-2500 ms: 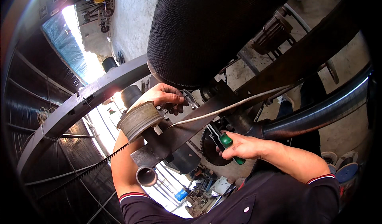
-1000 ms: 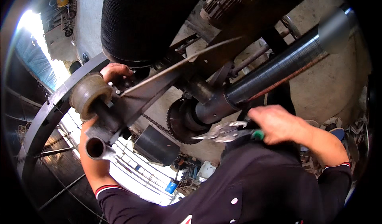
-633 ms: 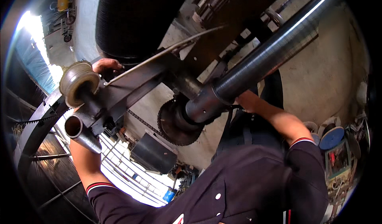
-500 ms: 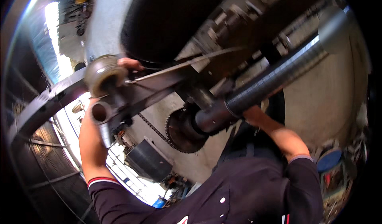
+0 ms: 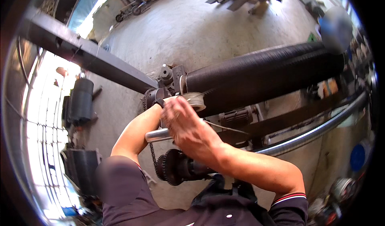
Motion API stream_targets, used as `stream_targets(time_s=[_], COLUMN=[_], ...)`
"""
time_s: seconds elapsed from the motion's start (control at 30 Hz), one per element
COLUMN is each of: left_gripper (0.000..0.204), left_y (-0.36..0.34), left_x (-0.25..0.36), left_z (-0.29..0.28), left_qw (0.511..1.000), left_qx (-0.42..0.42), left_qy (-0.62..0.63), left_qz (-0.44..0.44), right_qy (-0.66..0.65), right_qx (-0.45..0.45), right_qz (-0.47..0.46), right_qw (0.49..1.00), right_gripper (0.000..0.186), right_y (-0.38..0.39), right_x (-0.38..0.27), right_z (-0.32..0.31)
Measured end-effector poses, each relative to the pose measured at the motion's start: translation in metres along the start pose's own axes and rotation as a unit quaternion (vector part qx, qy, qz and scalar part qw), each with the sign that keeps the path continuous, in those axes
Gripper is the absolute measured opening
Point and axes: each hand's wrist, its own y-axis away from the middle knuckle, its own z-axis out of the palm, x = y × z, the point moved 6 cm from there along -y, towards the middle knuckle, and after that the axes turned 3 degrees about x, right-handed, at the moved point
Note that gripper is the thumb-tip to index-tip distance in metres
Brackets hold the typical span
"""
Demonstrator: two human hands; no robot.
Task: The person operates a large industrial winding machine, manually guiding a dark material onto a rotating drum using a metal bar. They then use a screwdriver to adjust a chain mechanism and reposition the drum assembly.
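My right hand (image 5: 185, 123) reaches across to the left and is blurred by motion. Its fingers look stretched out, and I make out nothing in them. It lies in front of my left hand (image 5: 170, 100), which has a dark band at the wrist; those fingers are hidden. Beside both hands is a pale grooved pulley (image 5: 195, 101) at the end of a machine frame. A bare metal tube end (image 5: 157, 135) sticks out just below my right hand. Farther down, a dark toothed sprocket (image 5: 171, 168) carries a chain (image 5: 152, 154).
A long black ribbed roller (image 5: 260, 71) runs off to the right beyond my hands. A grey steel beam (image 5: 92, 61) slants in from the left. Beneath the roller sits a finned motor (image 5: 236, 117). Dark cylinders (image 5: 81, 99) stand at left; a bright curved pipe (image 5: 304, 139) runs right.
My right hand has left the underside of the large dark tube and come over to my left hand by the pulley. My view has shifted, and more floor shows.
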Motion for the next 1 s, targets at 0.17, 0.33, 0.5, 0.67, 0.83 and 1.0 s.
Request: stream_targets(time_s=[0.17,0.33,0.5,0.67,0.83,1.0], left_gripper=[0.033,0.037,0.035,0.037,0.035,0.033], left_y=[0.003,0.173,0.240,0.163,0.139,0.132], left_x=[-0.013,0.015,-0.114,-0.141,-0.136,-0.139], left_z=[-0.025,0.066,0.141,0.190,0.191,0.192], left_qw=[0.971,0.860,0.887,0.876,0.806,0.789], left_qx=[0.065,0.396,0.367,-0.048,-0.209,-0.193], left_qy=[-0.229,-0.126,-0.068,0.458,0.536,0.568], left_qz=[-0.013,0.296,0.272,0.144,0.136,0.128], right_qy=[-0.040,-0.061,-0.112,-0.076,-0.039,-0.026], right_qx=[-0.016,-0.099,-0.154,-0.185,-0.208,-0.228], right_qz=[-0.044,-0.026,0.014,0.002,0.003,0.001], right_qw=[0.998,0.993,0.982,0.980,0.977,0.973], right_gripper=[0.043,0.072,0.080,0.077,0.080,0.075], right_y=[-0.028,-0.020,-0.041,-0.046,-0.043,-0.043], right_x=[-0.019,-0.004,-0.008,-0.011,-0.011,-0.013], right_z=[0.010,0.023,0.016,0.016,0.018,0.020])
